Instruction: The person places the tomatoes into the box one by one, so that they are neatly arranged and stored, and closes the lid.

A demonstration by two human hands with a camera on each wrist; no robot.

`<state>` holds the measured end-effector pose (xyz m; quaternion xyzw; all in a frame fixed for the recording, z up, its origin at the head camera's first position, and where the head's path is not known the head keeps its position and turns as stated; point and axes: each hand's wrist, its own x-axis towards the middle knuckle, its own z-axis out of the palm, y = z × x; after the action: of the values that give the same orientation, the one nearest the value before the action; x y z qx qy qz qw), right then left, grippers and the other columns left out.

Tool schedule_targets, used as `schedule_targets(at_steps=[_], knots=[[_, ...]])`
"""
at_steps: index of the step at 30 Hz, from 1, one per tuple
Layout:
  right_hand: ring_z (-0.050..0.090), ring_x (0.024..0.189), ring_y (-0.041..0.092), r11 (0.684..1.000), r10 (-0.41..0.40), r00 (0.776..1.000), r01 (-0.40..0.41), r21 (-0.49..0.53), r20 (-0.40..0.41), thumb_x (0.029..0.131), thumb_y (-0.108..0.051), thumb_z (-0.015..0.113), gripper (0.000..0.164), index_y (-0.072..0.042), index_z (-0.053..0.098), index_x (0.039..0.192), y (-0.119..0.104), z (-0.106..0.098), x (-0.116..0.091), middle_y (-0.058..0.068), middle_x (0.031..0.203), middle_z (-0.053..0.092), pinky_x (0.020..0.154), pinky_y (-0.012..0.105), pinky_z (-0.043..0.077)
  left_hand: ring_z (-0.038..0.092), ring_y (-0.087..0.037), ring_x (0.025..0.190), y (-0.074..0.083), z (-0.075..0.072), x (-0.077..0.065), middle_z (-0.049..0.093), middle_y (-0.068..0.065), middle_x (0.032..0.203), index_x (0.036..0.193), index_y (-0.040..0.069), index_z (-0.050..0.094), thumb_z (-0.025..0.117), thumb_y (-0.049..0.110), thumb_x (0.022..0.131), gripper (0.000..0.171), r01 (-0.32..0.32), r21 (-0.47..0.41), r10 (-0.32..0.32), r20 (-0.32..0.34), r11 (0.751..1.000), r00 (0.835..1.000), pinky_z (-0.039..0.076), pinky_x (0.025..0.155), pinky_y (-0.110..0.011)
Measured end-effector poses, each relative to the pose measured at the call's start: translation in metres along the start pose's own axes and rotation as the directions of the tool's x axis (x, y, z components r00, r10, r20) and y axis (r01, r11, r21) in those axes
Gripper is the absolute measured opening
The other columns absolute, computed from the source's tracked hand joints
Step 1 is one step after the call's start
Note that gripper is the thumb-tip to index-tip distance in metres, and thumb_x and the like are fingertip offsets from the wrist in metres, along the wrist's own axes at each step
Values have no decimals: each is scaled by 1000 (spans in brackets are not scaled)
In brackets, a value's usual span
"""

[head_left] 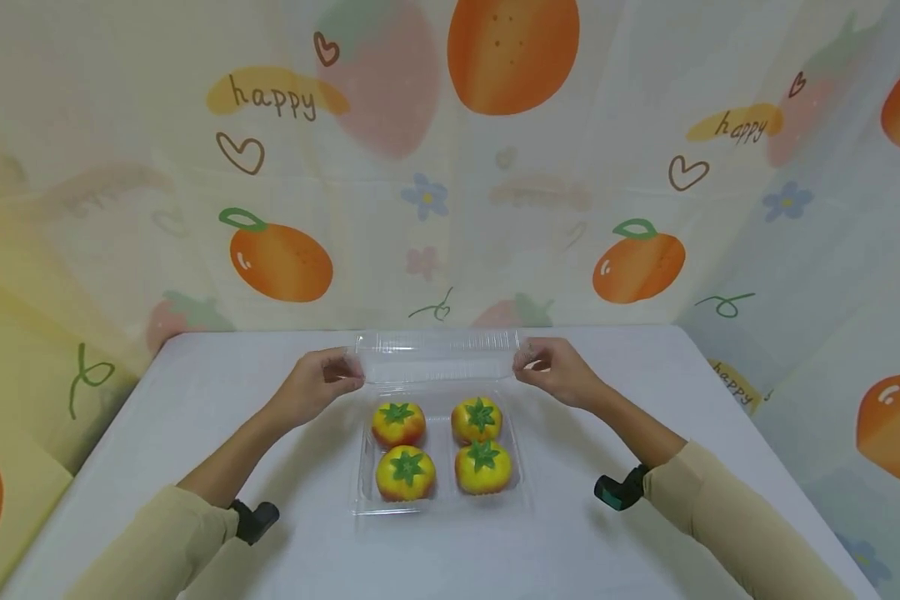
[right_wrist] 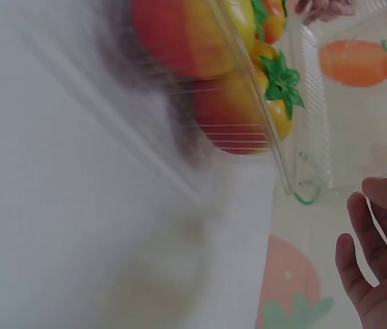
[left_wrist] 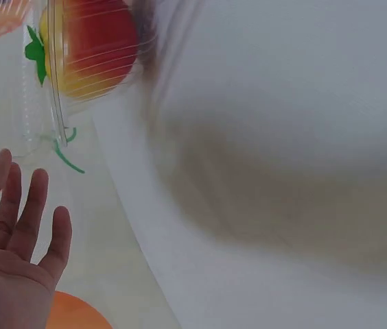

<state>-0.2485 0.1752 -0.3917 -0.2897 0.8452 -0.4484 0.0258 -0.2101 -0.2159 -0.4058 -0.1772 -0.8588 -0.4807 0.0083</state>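
A clear plastic clamshell box (head_left: 441, 471) stands on the white table with its hinged lid (head_left: 438, 365) raised at the far side. Inside sit several yellow-red persimmon-like fruits (head_left: 405, 473) with green leafy tops, in two columns. My left hand (head_left: 321, 385) pinches the lid's left edge between thumb and fingers, the other fingers spread loosely in the left wrist view. At the opposite edge, my right hand (head_left: 558, 372) pinches the lid near its corner. Through the box wall, red-and-yellow fruit (left_wrist: 101, 48) shows in the left wrist view, and likewise fruit (right_wrist: 180, 34) in the right wrist view.
The white tabletop (head_left: 570, 533) surrounds the box. Behind it hangs a printed fruit curtain (head_left: 465, 250), close to the table's back edge. Dark wrist-worn devices (head_left: 257, 522) sit at both sleeve cuffs.
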Motion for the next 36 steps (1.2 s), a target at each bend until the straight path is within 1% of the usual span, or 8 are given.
schedule_targets(at_steps=[7, 12, 15, 19, 23, 27, 30, 36], knots=[[62, 87, 18, 999, -21, 998, 24, -46, 63, 89, 2, 69, 8, -6, 67, 87, -3, 2, -16, 1, 88, 66, 87, 40, 57, 67, -25, 90, -2, 2, -11, 69, -7, 92, 89, 4, 69, 70, -9, 85, 14, -43, 60, 42, 17, 997, 999, 58, 84, -43], [61, 95, 21, 996, -32, 997, 38, -75, 72, 89, 5, 66, 13, -3, 70, 98, -5, 2, -25, 5, 99, 69, 87, 40, 57, 67, -27, 93, -2, 2, -17, 70, -7, 97, 94, 3, 70, 69, -9, 86, 15, -55, 84, 52, 41, 995, 998, 58, 82, -46], [63, 101, 25, 994, -37, 995, 46, -94, 90, 92, 4, 62, 17, -2, 71, 105, -7, -1, -32, 8, 107, 70, 86, 41, 57, 67, -25, 94, -2, -1, -24, 70, -9, 101, 100, 3, 70, 68, -6, 88, 15, -68, 123, 57, 87, 990, 995, 58, 81, -42], [64, 103, 26, 995, 9, 987, 7, -104, 159, 97, -2, 59, 20, -5, 71, 114, -10, -5, -44, 9, 114, 70, 87, 41, 57, 65, -21, 94, 0, -6, -34, 70, -9, 107, 110, 5, 69, 65, -2, 92, 20, -85, 158, 55, 183, 984, 982, 57, 81, -34], [66, 100, 24, 996, 62, 969, -46, -71, 241, 99, -8, 59, 28, -2, 66, 126, -13, -8, -56, 12, 121, 68, 87, 33, 56, 65, -20, 94, 2, -10, -43, 70, -10, 108, 120, 5, 66, 62, 3, 96, 24, -73, 146, 33, 255, 987, 966, 57, 82, -30], [69, 94, 29, 994, 102, 946, -105, -5, 308, 100, -10, 56, 39, 1, 55, 138, -18, -7, -65, 18, 123, 65, 84, 24, 55, 69, -22, 89, 6, -10, -49, 69, -12, 106, 127, 6, 61, 62, 7, 97, 30, -31, 110, -3, 293, 993, 956, 57, 79, -28], [69, 90, 33, 987, 139, 924, -159, 29, 356, 100, -11, 56, 47, 1, 47, 145, -22, -6, -71, 20, 124, 63, 81, 25, 54, 71, -23, 87, 7, -10, -54, 69, -14, 107, 132, 5, 57, 61, 9, 98, 34, 1, 71, -24, 315, 997, 949, 57, 79, -29], [69, 96, 29, 964, 211, 879, -260, 59, 428, 97, -16, 62, 62, -5, 37, 153, -25, -2, -82, 20, 133, 55, 81, 27, 55, 72, -25, 89, 6, -8, -64, 69, -17, 111, 141, 2, 49, 57, 7, 100, 42, 38, -14, -30, 378, 999, 926, 55, 85, -33]])
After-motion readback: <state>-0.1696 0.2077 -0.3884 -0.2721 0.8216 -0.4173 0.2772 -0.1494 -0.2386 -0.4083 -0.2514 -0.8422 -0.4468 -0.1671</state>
